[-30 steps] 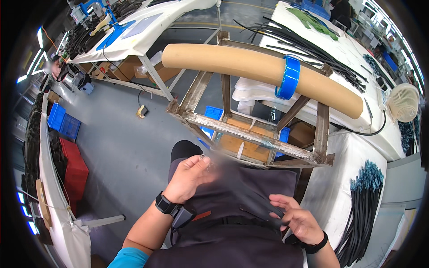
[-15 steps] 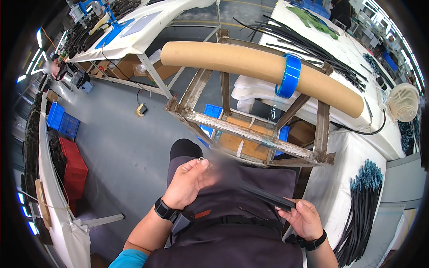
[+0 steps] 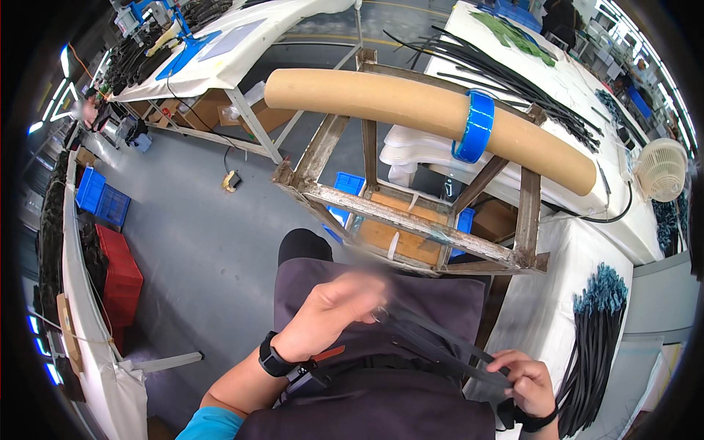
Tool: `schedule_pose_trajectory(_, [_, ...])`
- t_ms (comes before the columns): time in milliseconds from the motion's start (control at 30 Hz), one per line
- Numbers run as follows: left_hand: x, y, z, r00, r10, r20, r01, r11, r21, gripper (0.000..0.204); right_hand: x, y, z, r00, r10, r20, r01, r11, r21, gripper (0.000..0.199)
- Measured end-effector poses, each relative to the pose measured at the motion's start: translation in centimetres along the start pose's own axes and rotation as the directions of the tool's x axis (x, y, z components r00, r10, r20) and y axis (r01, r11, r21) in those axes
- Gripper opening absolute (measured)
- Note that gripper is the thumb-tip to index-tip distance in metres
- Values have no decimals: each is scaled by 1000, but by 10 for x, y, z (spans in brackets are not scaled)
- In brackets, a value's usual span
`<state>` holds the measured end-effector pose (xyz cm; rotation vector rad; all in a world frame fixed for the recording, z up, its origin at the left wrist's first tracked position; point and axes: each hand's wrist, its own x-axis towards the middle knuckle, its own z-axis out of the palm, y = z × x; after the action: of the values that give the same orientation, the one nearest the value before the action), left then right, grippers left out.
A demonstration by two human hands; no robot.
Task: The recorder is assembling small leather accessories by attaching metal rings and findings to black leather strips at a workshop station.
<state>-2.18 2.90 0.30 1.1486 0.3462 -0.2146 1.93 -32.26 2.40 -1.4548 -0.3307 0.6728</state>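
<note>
Head view: the strap (image 3: 449, 339) is on the near side of the frame (image 3: 411, 218). The left hand (image 3: 348, 299), partly blurred, grasps one end; the right hand (image 3: 526, 383) pinches the other. The strap should probably run untwisted.

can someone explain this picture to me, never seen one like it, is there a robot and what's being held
There is no robot here, just a person using two bare hands. The view looks down from a wide fisheye camera worn on the person's head, so straight edges bend near its rim.

The right hand holds a black strap, which stretches across the dark apron towards the left hand. Those left fingers are blurred, so their grip is unclear.

Beyond, a brown tube with a blue band around it rests across a metal frame. On the white table behind lie black strips.
</note>
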Motion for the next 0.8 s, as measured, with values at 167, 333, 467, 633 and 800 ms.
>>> schedule_pose_trajectory(167, [-7, 6, 7, 986, 124, 108, -135, 986, 94, 14, -25, -25, -21, 976, 153, 157, -111, 962, -248, 30])
schedule_pose_trajectory(333, [-6, 11, 26, 952, 224, 207, -271, 933, 238, 11, -10, -37, 1, 946, 324, 16, -232, 711, -664, 33])
schedule_pose_trajectory(467, [-10, 24, 38, 908, 307, 285, -412, 778, 475, 12, 31, -38, 34, 1000, 8, 21, 16, 434, -901, 40])
schedule_pose_trajectory(633, [-12, 22, 44, 930, 292, 222, -365, 785, 501, 7, 82, -25, 72, 915, -271, 298, 396, 740, -543, 52])
schedule_pose_trajectory(800, [-11, 22, 49, 950, 255, 179, -312, 778, 546, 5, 96, -4, 94, 960, -214, 180, 257, 929, -266, 28])
